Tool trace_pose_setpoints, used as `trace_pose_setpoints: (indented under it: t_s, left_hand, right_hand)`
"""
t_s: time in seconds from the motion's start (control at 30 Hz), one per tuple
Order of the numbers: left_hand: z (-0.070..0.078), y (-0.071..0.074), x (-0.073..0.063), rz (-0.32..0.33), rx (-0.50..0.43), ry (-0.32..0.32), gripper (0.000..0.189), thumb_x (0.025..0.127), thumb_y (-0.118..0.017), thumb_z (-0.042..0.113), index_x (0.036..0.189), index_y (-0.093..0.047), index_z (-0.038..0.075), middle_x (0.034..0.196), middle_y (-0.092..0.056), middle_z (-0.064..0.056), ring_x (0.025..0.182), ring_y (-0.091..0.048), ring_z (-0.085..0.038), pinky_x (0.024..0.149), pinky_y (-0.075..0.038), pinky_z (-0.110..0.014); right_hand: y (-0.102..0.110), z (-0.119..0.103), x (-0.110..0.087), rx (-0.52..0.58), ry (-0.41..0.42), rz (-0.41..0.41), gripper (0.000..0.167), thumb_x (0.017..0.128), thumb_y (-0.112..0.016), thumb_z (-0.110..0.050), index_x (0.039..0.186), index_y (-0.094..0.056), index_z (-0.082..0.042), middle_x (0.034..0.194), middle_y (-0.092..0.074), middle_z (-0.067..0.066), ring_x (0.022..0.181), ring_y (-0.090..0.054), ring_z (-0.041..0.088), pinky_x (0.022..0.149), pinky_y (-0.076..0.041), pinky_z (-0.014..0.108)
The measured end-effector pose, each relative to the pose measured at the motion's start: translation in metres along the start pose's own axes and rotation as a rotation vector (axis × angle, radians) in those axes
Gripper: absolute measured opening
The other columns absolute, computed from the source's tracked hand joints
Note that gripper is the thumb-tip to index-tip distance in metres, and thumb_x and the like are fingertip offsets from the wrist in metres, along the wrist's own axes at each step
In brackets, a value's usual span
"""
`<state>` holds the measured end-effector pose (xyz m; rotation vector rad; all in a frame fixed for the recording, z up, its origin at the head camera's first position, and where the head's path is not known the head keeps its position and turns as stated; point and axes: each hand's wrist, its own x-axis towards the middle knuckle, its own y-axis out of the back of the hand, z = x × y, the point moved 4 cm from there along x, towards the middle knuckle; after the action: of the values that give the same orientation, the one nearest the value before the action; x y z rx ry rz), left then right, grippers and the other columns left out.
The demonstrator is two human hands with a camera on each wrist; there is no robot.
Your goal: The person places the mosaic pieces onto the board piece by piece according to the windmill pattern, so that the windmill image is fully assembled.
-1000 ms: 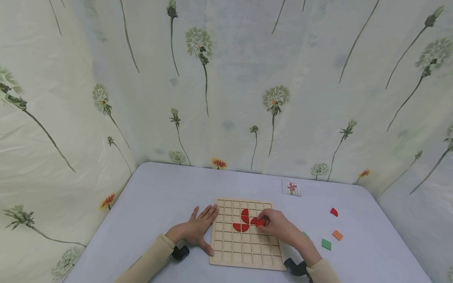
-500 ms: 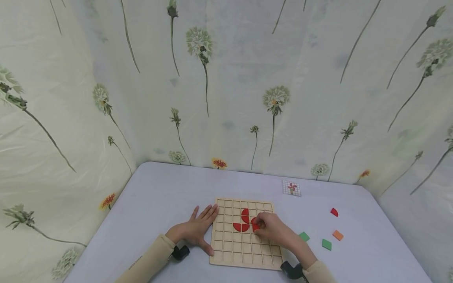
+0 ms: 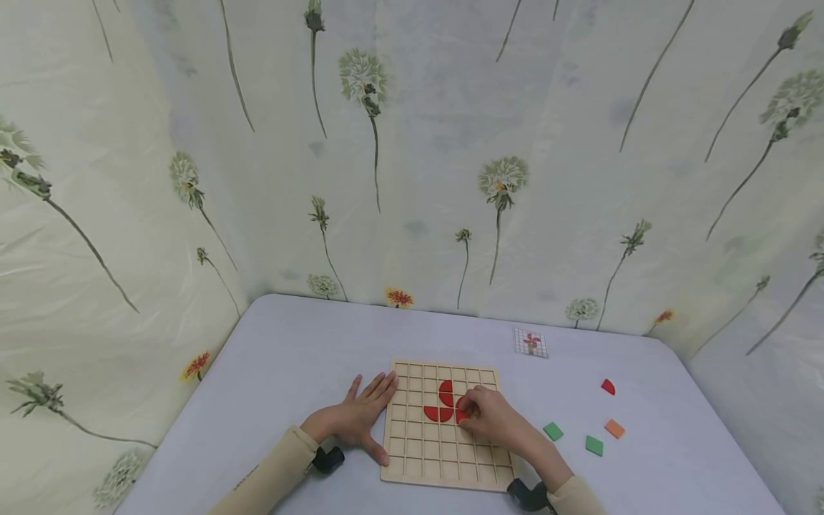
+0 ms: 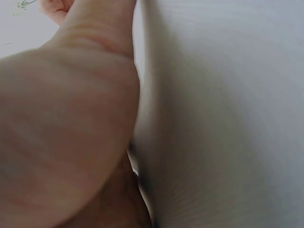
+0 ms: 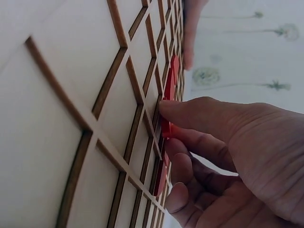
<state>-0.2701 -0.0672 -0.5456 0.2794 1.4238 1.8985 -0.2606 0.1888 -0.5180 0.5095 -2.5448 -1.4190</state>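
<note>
Right hand (image 3: 491, 417) over the middle of the gridded wooden board (image 3: 418, 452), a little right of centre. Its fingers (image 5: 204, 142) are bent inward, thumb and index nearly together, a small red piece (image 3: 461, 416) pinched between them. From the right wrist: thumb tip on the near side of the piece, index behind it, the other fingers curled below and close to the grid. The piece lies right at the fingertips, partly covered by them; whether it sits fully down in its cell cannot be told.

Around the held piece: one red quarter-round (image 3: 460, 403) just beyond it, half hidden by the knuckles; a pair of red quarter-rounds (image 3: 438, 414) immediately to its left; another red pair (image 3: 446, 393) farther up the board, one above the other.

Left hand (image 3: 357, 418) flat at the board's left edge, fingers straight and spread, tips touching the rim, thumb at the lower part of that same side. Nothing in its grasp. Left wrist view mostly blurred skin and pale surface (image 4: 237, 118).

Loose on the surface, right of the board: green tile (image 3: 553, 430) near the right forearm, second green tile (image 3: 594, 445), orange tile (image 3: 614, 428), red quarter piece (image 3: 608, 386) farther off. Small patterned card (image 3: 531, 342) past the board's far right corner.
</note>
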Motion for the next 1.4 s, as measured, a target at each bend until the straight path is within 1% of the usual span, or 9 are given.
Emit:
trace_pose_setpoints:
  t_s: [0.13,0.3,0.5,0.8,0.97,1.07,1.13,1.23,1.4]
  left_hand:
    - [0.000,0.000,0.000,0.002,0.004,-0.001,0.136,0.064,-0.073,0.071,0.155,0.004,0.008,0.164,0.010,-0.008,0.151,0.010,-0.029,0.115,0.008,-0.062]
    - [-0.001,-0.001,0.001,0.002,0.006,0.001,0.136,0.063,-0.073,0.072,0.155,0.004,0.008,0.164,0.010,-0.007,0.151,0.010,-0.028,0.115,0.008,-0.061]
    - [-0.002,-0.002,0.001,0.001,0.008,-0.001,0.136,0.063,-0.073,0.072,0.155,0.005,0.009,0.164,0.011,-0.006,0.151,0.010,-0.028,0.116,0.009,-0.061]
    - [-0.003,-0.004,0.002,-0.001,0.003,-0.008,0.136,0.064,-0.072,0.072,0.155,0.006,0.009,0.164,0.011,-0.007,0.151,0.011,-0.028,0.115,0.009,-0.061]
    - [-0.002,-0.003,0.002,-0.002,0.004,-0.006,0.136,0.063,-0.072,0.072,0.155,0.006,0.009,0.164,0.011,-0.006,0.151,0.011,-0.028,0.115,0.009,-0.061]
    - [-0.001,-0.002,0.001,-0.001,0.003,-0.005,0.136,0.064,-0.073,0.072,0.155,0.005,0.009,0.164,0.011,-0.007,0.151,0.011,-0.028,0.115,0.009,-0.061]
    - [-0.001,-0.002,0.001,-0.001,0.003,-0.006,0.136,0.064,-0.073,0.071,0.155,0.005,0.008,0.164,0.011,-0.007,0.151,0.010,-0.028,0.115,0.009,-0.061]
    - [0.000,-0.001,0.000,0.000,0.000,-0.007,0.136,0.064,-0.073,0.071,0.155,0.005,0.008,0.164,0.011,-0.008,0.151,0.010,-0.029,0.115,0.009,-0.062]
    - [0.001,0.000,-0.002,0.000,-0.002,-0.007,0.135,0.065,-0.074,0.070,0.155,0.005,0.008,0.164,0.011,-0.007,0.151,0.010,-0.029,0.115,0.009,-0.061]
  right_hand:
    - [0.001,-0.001,-0.001,0.007,-0.001,-0.009,0.013,0.080,-0.077,-0.012,0.089,-0.068,-0.010,0.083,-0.060,-0.004,0.073,-0.052,0.008,0.061,-0.047,0.020]
    - [0.000,-0.003,-0.002,0.004,0.008,-0.019,0.011,0.080,-0.076,-0.007,0.089,-0.070,-0.007,0.083,-0.063,-0.002,0.073,-0.056,0.007,0.061,-0.049,0.019]
    - [0.000,-0.004,-0.003,-0.012,0.022,0.006,0.010,0.079,-0.075,-0.004,0.088,-0.071,-0.007,0.084,-0.065,-0.001,0.072,-0.057,0.006,0.061,-0.049,0.019]
    - [-0.001,-0.003,-0.004,0.034,-0.020,-0.003,0.012,0.080,-0.076,-0.005,0.090,-0.070,-0.007,0.083,-0.066,-0.002,0.070,-0.055,0.007,0.060,-0.049,0.019]
    - [-0.001,-0.003,-0.004,0.043,-0.036,0.005,0.014,0.079,-0.076,-0.003,0.091,-0.070,-0.006,0.083,-0.065,-0.001,0.071,-0.055,0.008,0.061,-0.049,0.019]
    - [0.001,-0.003,-0.004,0.038,-0.044,0.010,0.013,0.079,-0.076,-0.005,0.091,-0.069,-0.008,0.082,-0.064,-0.003,0.071,-0.054,0.007,0.061,-0.048,0.019]
    - [0.005,-0.003,-0.005,0.040,-0.049,0.021,0.012,0.080,-0.076,-0.007,0.091,-0.069,-0.009,0.081,-0.063,-0.004,0.070,-0.054,0.007,0.060,-0.047,0.019]
    - [0.016,0.001,-0.006,0.045,-0.069,0.059,0.012,0.082,-0.076,-0.010,0.090,-0.068,-0.010,0.078,-0.061,-0.006,0.070,-0.054,0.008,0.059,-0.047,0.020]
    - [0.046,0.021,-0.011,0.047,-0.149,0.154,0.016,0.082,-0.076,-0.014,0.092,-0.066,-0.008,0.079,-0.061,-0.004,0.073,-0.054,0.009,0.057,-0.045,0.021]
